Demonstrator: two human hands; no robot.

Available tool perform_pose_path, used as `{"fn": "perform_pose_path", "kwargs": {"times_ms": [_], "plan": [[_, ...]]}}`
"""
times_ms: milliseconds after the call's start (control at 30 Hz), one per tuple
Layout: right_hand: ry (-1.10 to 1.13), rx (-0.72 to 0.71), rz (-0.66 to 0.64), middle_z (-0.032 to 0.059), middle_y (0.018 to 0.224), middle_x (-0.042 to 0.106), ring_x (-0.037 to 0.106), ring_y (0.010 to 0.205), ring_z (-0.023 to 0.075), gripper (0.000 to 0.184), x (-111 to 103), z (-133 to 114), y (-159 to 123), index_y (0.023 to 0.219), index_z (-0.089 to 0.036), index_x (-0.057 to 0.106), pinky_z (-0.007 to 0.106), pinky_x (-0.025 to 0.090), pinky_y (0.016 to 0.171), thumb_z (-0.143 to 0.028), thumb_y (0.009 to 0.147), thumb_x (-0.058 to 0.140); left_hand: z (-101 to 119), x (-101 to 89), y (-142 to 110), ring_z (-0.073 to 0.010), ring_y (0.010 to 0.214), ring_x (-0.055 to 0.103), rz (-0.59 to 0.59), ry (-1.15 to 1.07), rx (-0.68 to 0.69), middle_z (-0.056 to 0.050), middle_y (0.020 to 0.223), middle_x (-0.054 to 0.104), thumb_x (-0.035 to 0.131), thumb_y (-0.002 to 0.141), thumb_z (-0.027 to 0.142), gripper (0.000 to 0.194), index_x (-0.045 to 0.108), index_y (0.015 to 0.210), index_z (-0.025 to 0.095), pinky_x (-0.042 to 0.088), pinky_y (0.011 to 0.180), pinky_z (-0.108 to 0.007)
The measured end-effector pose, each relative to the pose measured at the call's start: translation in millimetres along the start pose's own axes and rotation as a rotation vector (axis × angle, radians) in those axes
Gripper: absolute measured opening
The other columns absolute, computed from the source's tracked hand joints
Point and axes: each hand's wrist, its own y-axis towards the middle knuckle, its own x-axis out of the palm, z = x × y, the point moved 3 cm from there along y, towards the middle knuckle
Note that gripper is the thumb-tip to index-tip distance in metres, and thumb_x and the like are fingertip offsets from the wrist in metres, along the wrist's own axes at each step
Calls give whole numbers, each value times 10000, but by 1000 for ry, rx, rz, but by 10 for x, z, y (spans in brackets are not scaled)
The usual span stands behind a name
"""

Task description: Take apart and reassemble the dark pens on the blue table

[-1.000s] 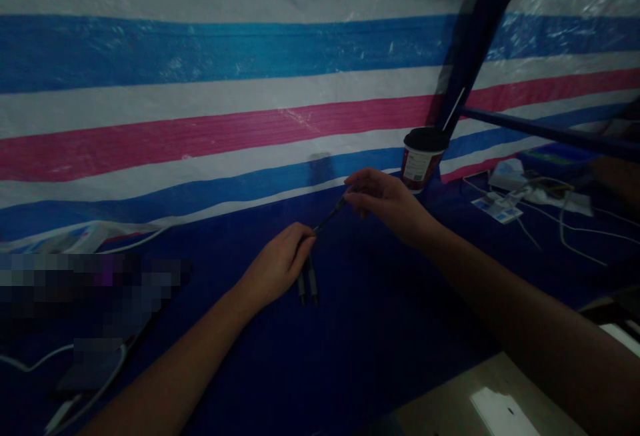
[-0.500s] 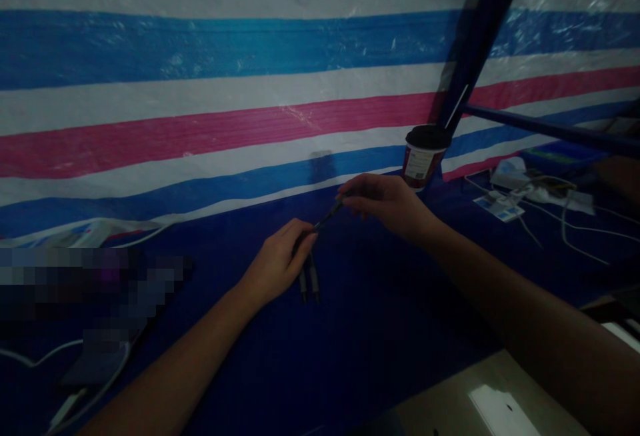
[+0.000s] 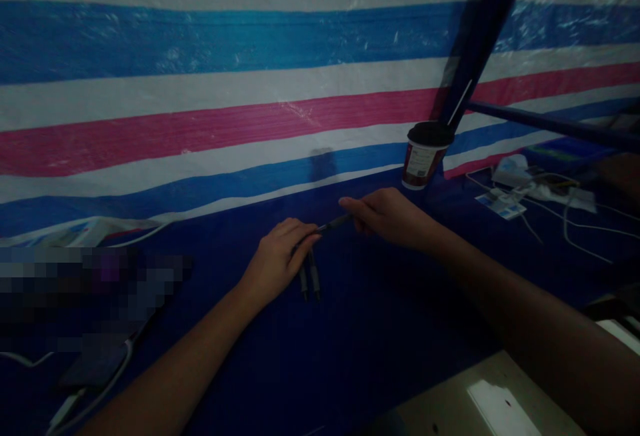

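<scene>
Between my two hands a dark pen (image 3: 335,224) is stretched, slightly tilted, a little above the blue surface (image 3: 280,363). My left hand (image 3: 280,249) pinches its left end with thumb and fingertips. Around its right end my right hand (image 3: 390,219) is closed, the thumb pointing left and the fingers curled. Two more dark pens, a left one (image 3: 303,283) and a right one (image 3: 314,276), lie side by side just below my left fingertips. Their upper ends are hidden behind that hand.
A lidded paper cup (image 3: 424,163) stands beyond my right hand, by a dark blue post (image 3: 480,49). White cables and a power strip (image 3: 540,186) lie at the right. A striped plastic sheet (image 3: 225,123) hangs behind. At the left are a blurred-out area and a dark phone-like slab (image 3: 95,363) with a cable.
My right hand has turned and lowered slightly, its fingers curling from a fingertip pinch into a closed grip. The pen now lies closer to level. My left hand has barely moved.
</scene>
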Motion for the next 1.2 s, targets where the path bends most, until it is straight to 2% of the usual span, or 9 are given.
{"fn": "perform_pose_path", "kwargs": {"times_ms": [133,233,367,500,667,800,967,1100,1200], "plan": [[-35,-61,-47,5,667,654,554,586,118,342,-6,-43,-12,849,-148,715,262,356,606,-480,917,671,6,5,-1,-201,837,685,8,35,25,-84,919,734,517,1041,301,267,719,1059,128,548,746,-334],[-109,6,-86,24,604,634,566,570,133,501,13,-42,-19,717,-149,699,277,359,621,-499,1016,500,1,7,-1,-204,844,685,-5,57,32,-82,917,738,516,1041,298,265,720,1058,129,552,759,-341],[-151,-124,-83,27,785,699,595,672,139,245,46,-93,-33,996,-162,709,256,349,634,-397,950,656,-19,-10,-2,-201,853,692,28,59,21,-93,921,737,519,1038,286,270,723,1063,110,565,767,-330],[-228,-94,-150,25,692,654,540,617,127,359,68,-88,-46,840,-156,690,266,305,608,-388,1038,502,-36,-9,-2,-193,849,705,9,40,4,-82,931,741,526,1034,282,263,734,1074,126,578,759,-315],[-206,-165,-171,25,784,678,556,675,133,211,41,-124,-60,962,-165,688,259,314,633,-348,997,589,-41,-5,-9,-164,789,715,-18,-14,-6,-62,904,740,526,1037,286,259,734,1081,137,575,702,-270],[-243,-131,-190,-8,624,581,486,583,111,335,76,-120,-55,777,-159,637,271,287,610,-329,1037,512,-32,-7,-17,-175,790,713,-20,76,82,-79,899,749,498,1050,301,301,728,1087,111,573,705,-280],[-99,-86,-227,-23,568,570,515,549,100,405,96,-101,-48,707,-157,622,254,343,606,-372,1031,509,-33,-21,7,-212,814,677,-45,260,162,-83,908,747,526,1035,280,251,722,1085,132,552,724,-345],[149,-29,-539,17,686,702,616,603,117,429,148,-71,-83,804,-146,703,244,443,610,-502,990,552,7,-79,35,-262,987,640,12,339,212,-116,1067,726,586,998,225,188,714,1120,162,540,805,-406],[333,-17,-439,30,798,728,627,615,108,410,170,-46,-47,980,-142,694,237,481,588,-521,996,537,72,-138,31,-254,976,615,163,359,223,-119,1070,673,625,971,195,185,722,1128,193,533,784,-390]]}}
